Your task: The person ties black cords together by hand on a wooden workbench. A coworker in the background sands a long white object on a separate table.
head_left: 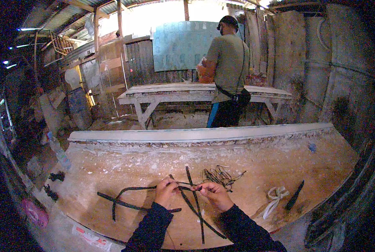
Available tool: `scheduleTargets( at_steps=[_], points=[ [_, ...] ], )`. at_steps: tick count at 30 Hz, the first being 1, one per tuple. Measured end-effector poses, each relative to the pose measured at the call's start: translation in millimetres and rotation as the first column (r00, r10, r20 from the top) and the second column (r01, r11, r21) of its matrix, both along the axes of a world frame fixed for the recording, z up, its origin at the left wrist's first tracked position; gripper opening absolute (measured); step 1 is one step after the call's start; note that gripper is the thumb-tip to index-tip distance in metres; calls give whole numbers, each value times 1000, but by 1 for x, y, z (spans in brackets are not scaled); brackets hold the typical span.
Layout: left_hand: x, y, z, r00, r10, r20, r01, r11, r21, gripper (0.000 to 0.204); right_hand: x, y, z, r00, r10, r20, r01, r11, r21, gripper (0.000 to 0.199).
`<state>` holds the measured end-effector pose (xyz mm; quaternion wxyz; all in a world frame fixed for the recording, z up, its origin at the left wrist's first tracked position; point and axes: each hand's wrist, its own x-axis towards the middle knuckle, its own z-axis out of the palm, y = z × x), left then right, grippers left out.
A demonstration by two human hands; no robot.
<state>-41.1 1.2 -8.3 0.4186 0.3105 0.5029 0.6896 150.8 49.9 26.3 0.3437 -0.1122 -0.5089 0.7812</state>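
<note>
Broad wooden workbench (254, 168), pale and dusty, with a long crusted ledge along its far edge. Beyond it, a second grey table (175, 93), and a person in an olive shirt (228, 63) standing with back turned, facing a pale green board (179, 46) on the shed wall. Near the bench's front, a spread of dark metal strips (154, 197): some crossed toward the left, others fanning down toward the front edge. Just behind the hands, a loose tangle of thin black wire (219, 175). To the right, well apart from the hands, a white cord (275, 196) coiled beside a dark flat blade (294, 195). At the bench's left end, a clear plastic bottle (58, 150) leaning. Left hand (166, 191), dark-sleeved, curled closed around one dark strip where several cross, fingertips pinched on it. Right hand (215, 194) close alongside, fingers bent inward and pinched on the same crossing point; whether on a strip or a strand of wire, too small to tell. Both hands low over the bench, near its front middle.
</note>
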Motion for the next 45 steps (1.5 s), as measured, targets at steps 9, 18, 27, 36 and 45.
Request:
scheduleTargets(
  at_steps=[9, 18, 27, 36, 45],
  points=[
    [7, -4, 12, 952, -231, -201, 227, 973, -40, 7, -8, 9, -9, 805, -512, 299, 311, 794, 522, 21],
    [48, -21, 41, 730, -613, -302, 624, 778, -70, 14, 0, 36, -18, 643, -725, 248, 461, 624, 631, 28],
    [42, -30, 61, 693, -224, -685, 217, 971, -98, 15, 3, 32, -29, 586, -811, -1, 455, 328, 828, 23],
    [-8, 0, 5, 719, 215, -661, -159, 977, 145, 15, 5, 15, -7, 972, 163, 169, -179, 980, 82, 19],
    [-11, 0, 0, 917, 17, -398, -7, 1000, 26, 11, 4, -1, 6, 976, 35, 216, -73, 983, 170, 12]
  ],
)
